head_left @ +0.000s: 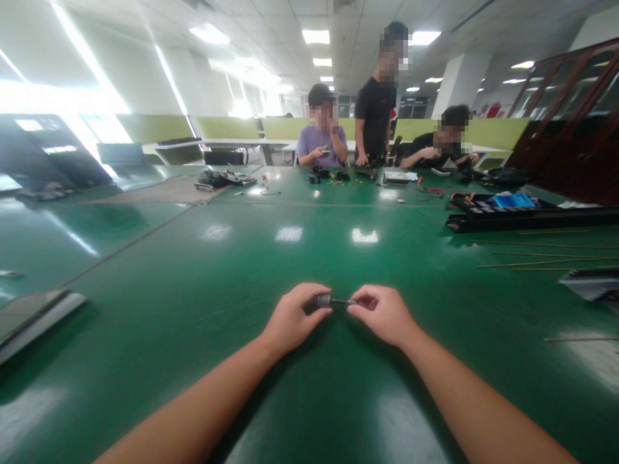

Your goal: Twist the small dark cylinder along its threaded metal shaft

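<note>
Between my two hands, just above or on the green table (242, 361), is a small dark grey cylinder with a thin shaft (325, 301). Its exact kind is too small to make out. Thumb and fingers of my left hand (297, 316) close around the thick cylinder end. My right hand (384, 314) pinches the far end of the thin dark shaft, which points to the right. The fingertips of the right hand partly hide that end. A short stretch of shaft shows between the hands.
Thin brown rods (546, 254) lie at the right, near a long black tray (512, 222) with blue material (513, 200). A flat grey panel (33, 319) rests at the left. Across the table, three people (323, 143) are near small parts (338, 175) and electronics (225, 178).
</note>
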### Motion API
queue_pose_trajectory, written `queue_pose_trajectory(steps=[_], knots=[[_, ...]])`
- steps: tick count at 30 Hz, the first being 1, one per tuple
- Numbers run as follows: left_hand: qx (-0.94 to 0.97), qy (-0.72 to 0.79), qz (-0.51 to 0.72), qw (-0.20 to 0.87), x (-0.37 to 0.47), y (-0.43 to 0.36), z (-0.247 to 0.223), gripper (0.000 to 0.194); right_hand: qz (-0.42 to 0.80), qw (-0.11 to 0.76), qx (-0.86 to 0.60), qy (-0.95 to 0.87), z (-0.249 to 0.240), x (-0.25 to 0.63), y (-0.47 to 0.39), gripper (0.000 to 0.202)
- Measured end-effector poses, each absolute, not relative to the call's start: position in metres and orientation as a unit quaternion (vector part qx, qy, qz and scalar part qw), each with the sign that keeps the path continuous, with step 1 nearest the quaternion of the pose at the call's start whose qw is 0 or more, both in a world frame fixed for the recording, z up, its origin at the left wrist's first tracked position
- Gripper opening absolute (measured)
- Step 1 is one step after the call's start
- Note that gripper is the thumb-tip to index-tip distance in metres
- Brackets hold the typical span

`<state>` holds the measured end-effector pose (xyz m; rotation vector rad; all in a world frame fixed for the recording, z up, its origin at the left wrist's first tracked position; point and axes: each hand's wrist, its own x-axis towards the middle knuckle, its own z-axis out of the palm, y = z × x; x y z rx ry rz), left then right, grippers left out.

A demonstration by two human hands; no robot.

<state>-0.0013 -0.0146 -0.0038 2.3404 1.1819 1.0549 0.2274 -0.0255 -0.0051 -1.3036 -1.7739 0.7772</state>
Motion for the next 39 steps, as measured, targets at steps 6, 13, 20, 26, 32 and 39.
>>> queue_pose_trajectory(steps=[6, 13, 20, 26, 32, 39], knots=[[0.811, 0.416, 0.377, 0.165, -0.0022, -0.013, -0.0034, 0.029, 0.309, 0.392, -0.516, -0.696, -0.0038, 0.2275, -0.0257, 0.008], [0.806, 0.421, 0.38, 0.168, -0.0023, -0.0128, -0.0024, 0.028, 0.307, 0.391, -0.518, -0.696, -0.0037, 0.2282, -0.0249, 0.009], [0.805, 0.423, 0.381, 0.169, -0.0025, -0.0125, -0.0029, 0.029, 0.305, 0.39, -0.517, -0.698, -0.0037, 0.2286, -0.0249, 0.009], [0.803, 0.425, 0.382, 0.169, -0.0029, -0.0121, -0.003, 0.028, 0.304, 0.394, -0.516, -0.697, -0.0062, 0.2286, -0.0242, 0.009], [0.799, 0.431, 0.383, 0.17, -0.0019, -0.012, -0.0023, 0.028, 0.303, 0.397, -0.518, -0.695, -0.0063, 0.2296, -0.0226, 0.009], [0.756, 0.498, 0.398, 0.146, -0.0051, -0.0068, -0.0006, 0.03, 0.299, 0.393, -0.521, -0.696, -0.0026, 0.2288, -0.0245, 0.011]])
